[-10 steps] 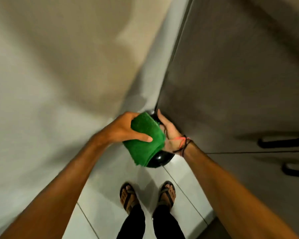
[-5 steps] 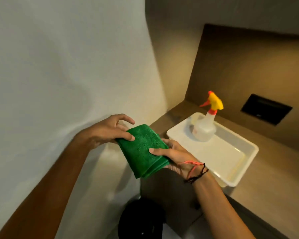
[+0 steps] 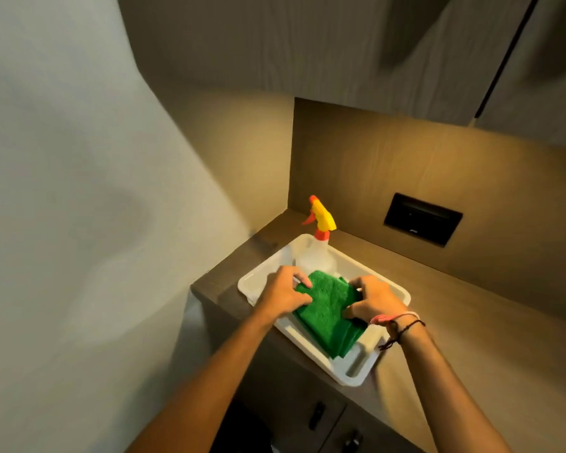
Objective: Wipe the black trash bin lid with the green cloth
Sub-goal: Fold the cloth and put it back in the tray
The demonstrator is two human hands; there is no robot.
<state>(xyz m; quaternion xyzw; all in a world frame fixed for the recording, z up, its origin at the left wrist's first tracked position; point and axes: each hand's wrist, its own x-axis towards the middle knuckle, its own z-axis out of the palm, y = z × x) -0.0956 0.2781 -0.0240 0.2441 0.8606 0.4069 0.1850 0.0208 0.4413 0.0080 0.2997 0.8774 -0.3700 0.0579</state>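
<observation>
The folded green cloth [image 3: 327,310] lies in a white tray [image 3: 356,377] on the brown counter. My left hand [image 3: 285,292] holds the cloth's left edge, thumb on top. The cloth's right edge is pinched by my right hand [image 3: 373,302], which wears string bracelets at the wrist. Of the black trash bin [image 3: 242,431] only a dark shape shows on the floor below the counter, beside my left forearm; its lid cannot be made out.
A clear spray bottle [image 3: 317,253] with a yellow and orange trigger stands at the tray's far end, just behind the cloth. A white wall runs along the left. A dark wall socket [image 3: 422,219] sits on the back panel. Cabinet doors with dark handles [image 3: 317,415] are under the counter.
The view rose from the bin on the floor to the counter. Both hands carried the cloth up and right, and it now rests in the white tray.
</observation>
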